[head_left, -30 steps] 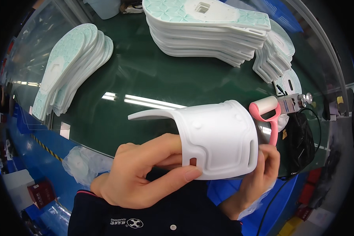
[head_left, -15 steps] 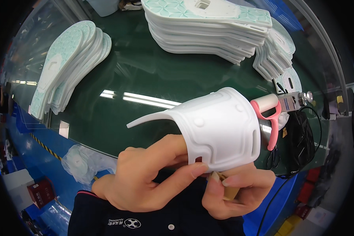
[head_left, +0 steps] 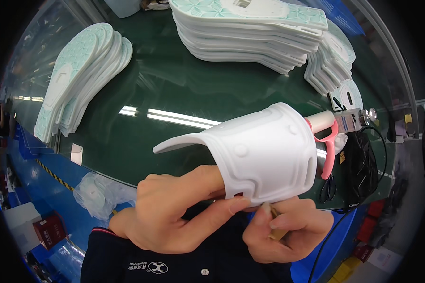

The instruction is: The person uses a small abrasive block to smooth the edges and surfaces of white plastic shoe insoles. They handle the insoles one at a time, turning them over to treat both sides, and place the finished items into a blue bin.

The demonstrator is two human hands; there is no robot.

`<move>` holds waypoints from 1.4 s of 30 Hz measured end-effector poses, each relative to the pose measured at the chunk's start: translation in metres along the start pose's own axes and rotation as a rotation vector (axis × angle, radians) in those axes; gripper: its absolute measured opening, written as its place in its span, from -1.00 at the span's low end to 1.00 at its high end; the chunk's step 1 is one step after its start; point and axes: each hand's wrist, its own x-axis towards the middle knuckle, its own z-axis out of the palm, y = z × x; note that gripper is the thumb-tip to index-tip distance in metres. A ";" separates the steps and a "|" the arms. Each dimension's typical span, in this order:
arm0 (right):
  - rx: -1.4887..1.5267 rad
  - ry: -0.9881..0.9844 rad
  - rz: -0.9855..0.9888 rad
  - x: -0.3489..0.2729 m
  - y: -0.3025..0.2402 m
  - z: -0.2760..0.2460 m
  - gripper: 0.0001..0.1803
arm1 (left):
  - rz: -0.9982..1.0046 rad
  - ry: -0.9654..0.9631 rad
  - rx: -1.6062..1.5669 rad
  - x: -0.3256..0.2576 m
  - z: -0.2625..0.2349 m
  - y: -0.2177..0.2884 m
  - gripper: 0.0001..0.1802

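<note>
A curved white plastic shell [head_left: 271, 153] with raised lines and round bumps is held tilted above the table's near edge. My left hand [head_left: 177, 212] grips its lower left edge, thumb outside and fingers tucked inside the curve. A small dark red patch shows by that thumb, in a notch of the edge. Below the shell's bottom edge, my right hand [head_left: 290, 231] is closed on a small flat tan piece [head_left: 277, 233], pinched between thumb and fingers. Its tip lies at the shell's rim; whether it touches cannot be made out.
Stacks of white and mint foot-shaped panels stand on the green table [head_left: 174, 89]: one left [head_left: 80, 80], one at the back [head_left: 245, 42], another right [head_left: 328, 70]. Rightward lie a pink-handled roller [head_left: 329, 151], a clear bottle [head_left: 347, 121], black scissors [head_left: 328, 188] and a black bag [head_left: 362, 160].
The shell has tilted slightly and shifted a little right, now covering more of the pink handle. My right hand has moved slightly right, and the tan piece has turned in its fingers.
</note>
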 end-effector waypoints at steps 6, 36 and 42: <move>0.050 -0.021 0.064 -0.004 -0.001 -0.009 -0.70 | -0.006 0.059 -0.021 0.000 0.004 0.000 -0.74; -0.067 -0.105 0.120 0.003 -0.006 -0.006 -0.73 | 0.001 0.117 0.039 -0.001 0.007 0.001 -0.76; 0.200 0.096 0.043 0.002 0.001 0.005 -0.76 | -0.051 0.157 -0.069 -0.003 0.007 0.002 -0.76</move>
